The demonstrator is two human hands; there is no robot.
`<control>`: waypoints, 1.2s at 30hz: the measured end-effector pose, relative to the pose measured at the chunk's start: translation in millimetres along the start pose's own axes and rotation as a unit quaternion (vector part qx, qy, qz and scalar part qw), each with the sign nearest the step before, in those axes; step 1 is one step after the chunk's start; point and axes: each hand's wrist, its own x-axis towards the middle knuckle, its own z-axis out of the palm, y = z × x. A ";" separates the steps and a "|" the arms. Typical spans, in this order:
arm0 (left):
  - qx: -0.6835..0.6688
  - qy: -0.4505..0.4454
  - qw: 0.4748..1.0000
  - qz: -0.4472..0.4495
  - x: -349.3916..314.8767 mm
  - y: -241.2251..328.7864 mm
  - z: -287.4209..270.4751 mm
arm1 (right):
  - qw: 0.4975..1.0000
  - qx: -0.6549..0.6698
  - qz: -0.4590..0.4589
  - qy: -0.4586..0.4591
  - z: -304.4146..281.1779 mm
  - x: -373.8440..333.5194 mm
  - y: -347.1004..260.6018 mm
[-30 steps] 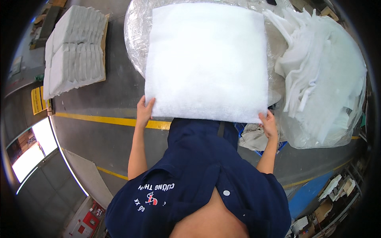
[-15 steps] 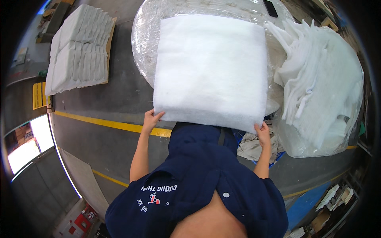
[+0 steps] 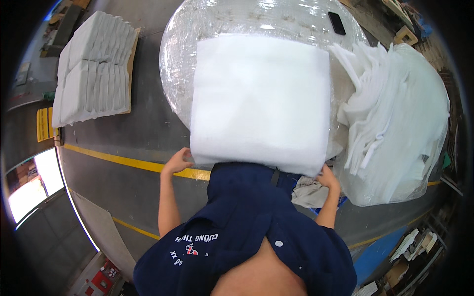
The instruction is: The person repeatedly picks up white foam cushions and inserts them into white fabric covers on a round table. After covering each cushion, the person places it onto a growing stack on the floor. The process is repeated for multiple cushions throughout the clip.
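Observation:
A thick, square sheet of white padding (image 3: 260, 98) lies flat on a round bundle (image 3: 178, 74) wrapped in clear plastic film. Its near edge hangs over the bundle in front of my waist. At the near left corner is my left hand (image 3: 177, 162), thumb and fingers apart around the edge and not pinching it. My right hand (image 3: 328, 178) is closed at the near right corner, its fingertips partly hidden by the padding.
A black phone (image 3: 336, 23) lies on the wrapped bundle's far right. Loose white padding sheets (image 3: 395, 113) fill a clear bag on the right. Stacked white pads (image 3: 94, 69) stand at far left. Beige cloth (image 3: 308, 192) lies below my right hand. A yellow line (image 3: 113, 157) crosses the grey floor.
The padding's near edge sits slightly lower in the view, nearer my body. My left fingers have loosened from the left corner; my right hand stays at the right corner.

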 end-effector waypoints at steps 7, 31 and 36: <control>-0.242 0.208 0.947 0.025 134.2 99.6 -61.0 | 0.959 0.144 -0.062 0.235 -132.6 119.2 -82.9; -0.291 0.325 0.883 0.173 375.0 199.4 -106.7 | 0.854 0.228 -0.134 0.448 -190.5 367.3 -199.0; -0.185 0.304 0.923 0.145 390.6 194.3 -91.5 | 0.882 0.157 -0.145 0.419 -174.3 378.5 -191.1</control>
